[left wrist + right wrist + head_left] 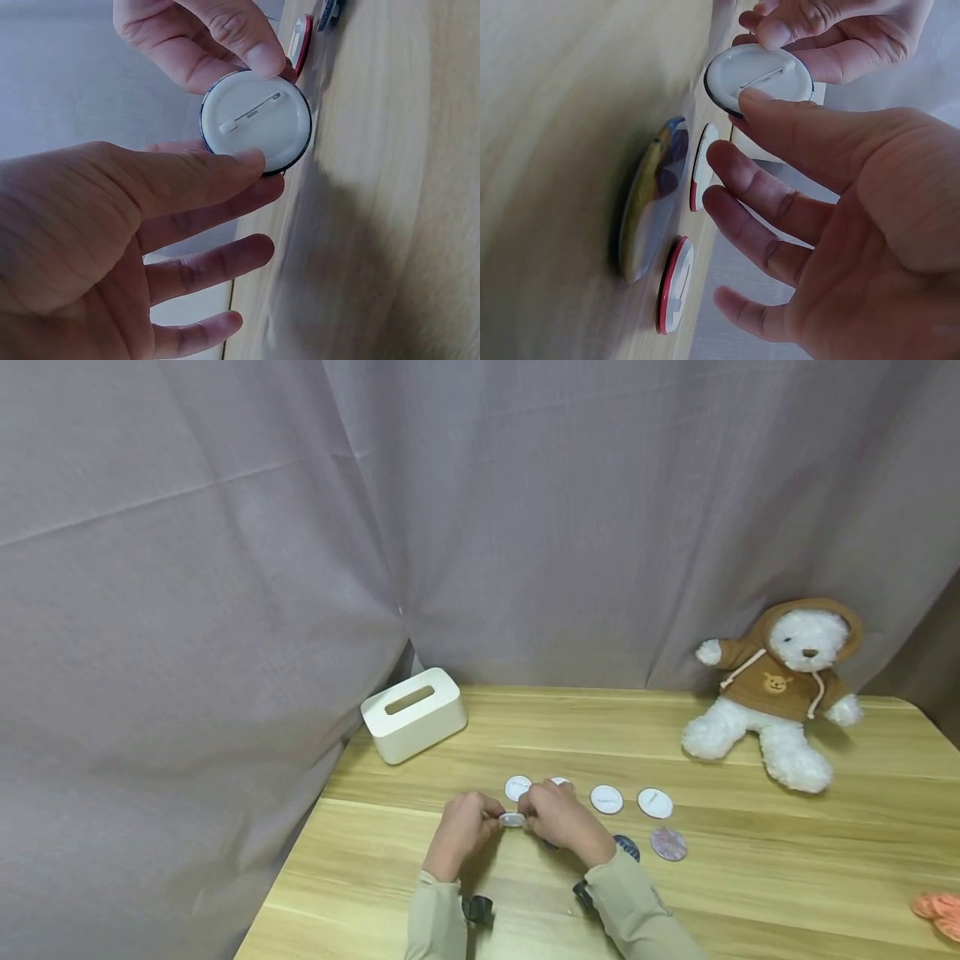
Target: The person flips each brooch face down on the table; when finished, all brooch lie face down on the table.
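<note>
A round pin-back button badge [512,819] is held just over the table between both hands. Its white back with the metal pin faces the wrist cameras. My left hand [459,828] pinches one edge between thumb and fingers, the other fingers spread in the left wrist view. From the opposite side my right hand [564,817] pinches the same badge [759,75]. White-backed badges [607,799] lie in a row beyond the hands, one partly covered by the right hand. Nearer lie a dark badge [627,847] and a pinkish badge [668,843], picture side up.
A white tissue box [416,717] stands at the table's back left corner. Against the curtain at the back right sits a white teddy bear [776,693] in a brown hoodie. An orange item [939,913] lies at the right edge of view.
</note>
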The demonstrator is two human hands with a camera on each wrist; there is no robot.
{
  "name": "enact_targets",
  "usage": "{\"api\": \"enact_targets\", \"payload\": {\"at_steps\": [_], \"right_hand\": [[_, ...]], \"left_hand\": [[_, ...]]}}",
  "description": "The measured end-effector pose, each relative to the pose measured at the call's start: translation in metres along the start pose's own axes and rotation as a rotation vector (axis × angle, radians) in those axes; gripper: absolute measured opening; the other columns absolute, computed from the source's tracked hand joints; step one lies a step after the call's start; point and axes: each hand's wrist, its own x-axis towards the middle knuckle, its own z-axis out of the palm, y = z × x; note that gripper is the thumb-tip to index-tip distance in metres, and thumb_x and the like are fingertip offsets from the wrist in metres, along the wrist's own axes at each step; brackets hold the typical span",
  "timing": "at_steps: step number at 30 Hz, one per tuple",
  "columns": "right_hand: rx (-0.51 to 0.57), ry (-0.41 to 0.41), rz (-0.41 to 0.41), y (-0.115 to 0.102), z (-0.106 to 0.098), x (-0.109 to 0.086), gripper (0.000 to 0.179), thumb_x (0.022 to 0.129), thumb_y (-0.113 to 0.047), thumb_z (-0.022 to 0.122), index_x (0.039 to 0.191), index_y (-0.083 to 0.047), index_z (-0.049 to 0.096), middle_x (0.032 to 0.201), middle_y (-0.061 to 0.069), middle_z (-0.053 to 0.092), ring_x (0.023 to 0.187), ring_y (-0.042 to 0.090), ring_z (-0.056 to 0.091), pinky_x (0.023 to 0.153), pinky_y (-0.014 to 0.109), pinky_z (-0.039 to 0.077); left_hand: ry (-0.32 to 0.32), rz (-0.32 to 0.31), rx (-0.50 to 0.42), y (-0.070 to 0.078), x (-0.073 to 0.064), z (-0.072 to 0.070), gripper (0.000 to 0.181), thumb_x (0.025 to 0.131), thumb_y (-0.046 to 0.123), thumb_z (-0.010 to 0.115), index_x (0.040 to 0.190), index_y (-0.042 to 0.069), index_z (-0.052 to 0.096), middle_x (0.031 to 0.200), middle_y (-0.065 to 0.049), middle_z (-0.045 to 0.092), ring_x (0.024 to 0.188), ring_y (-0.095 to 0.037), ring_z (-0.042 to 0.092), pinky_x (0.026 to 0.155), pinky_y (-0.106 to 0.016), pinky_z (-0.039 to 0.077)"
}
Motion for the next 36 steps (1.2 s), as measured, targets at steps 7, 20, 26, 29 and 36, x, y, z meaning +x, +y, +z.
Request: {"api": "enact_targets", "payload": {"at_steps": [7,20,26,29,36], "right_hand": [[0.001,0.002,0.036,0.001,-0.003,0.001,0.027,0.078,0.0,0.076,0.063,-0.015,0.058,0.059,-0.011,0.049,0.064,0.012,0.046,0.073,0.046,0.036],[-0.049,-0.006,0.015,-0.002,-0.002,0.001,0.038,0.075,-0.002,0.077,0.056,-0.018,0.049,0.054,-0.011,0.04,0.06,0.011,0.04,0.068,0.041,0.033],[-0.078,0.019,0.018,-0.005,0.002,0.001,0.036,0.073,0.0,0.076,0.056,-0.017,0.049,0.055,-0.009,0.043,0.061,0.014,0.045,0.069,0.043,0.036],[-0.103,0.034,0.031,-0.007,0.004,0.0,0.035,0.072,-0.001,0.078,0.057,-0.017,0.051,0.057,-0.007,0.047,0.063,0.016,0.049,0.071,0.047,0.038],[-0.088,0.051,0.097,-0.009,0.008,0.002,0.032,0.071,0.001,0.08,0.06,-0.016,0.055,0.06,-0.006,0.051,0.067,0.02,0.051,0.074,0.051,0.038]], "left_hand": [[0.001,0.026,-0.01,0.001,0.004,-0.001,0.01,0.077,0.005,0.081,0.077,0.015,0.079,0.073,0.008,0.072,0.068,-0.009,0.061,0.066,-0.029,0.048],[-0.041,-0.033,-0.061,0.002,0.005,0.001,0.02,0.074,-0.003,0.08,0.08,0.009,0.066,0.067,0.003,0.066,0.065,-0.011,0.06,0.064,-0.03,0.048],[-0.041,-0.039,-0.054,0.0,0.005,0.002,0.021,0.073,-0.004,0.079,0.08,0.009,0.065,0.068,0.004,0.065,0.065,-0.012,0.059,0.063,-0.03,0.048],[-0.053,-0.054,-0.054,0.0,0.005,0.003,0.02,0.074,-0.003,0.078,0.081,0.009,0.064,0.068,0.004,0.063,0.065,-0.012,0.057,0.063,-0.03,0.047],[-0.055,-0.064,-0.031,-0.002,0.005,0.005,0.018,0.074,0.0,0.079,0.08,0.011,0.066,0.066,0.009,0.056,0.063,-0.009,0.05,0.061,-0.028,0.043]]}}
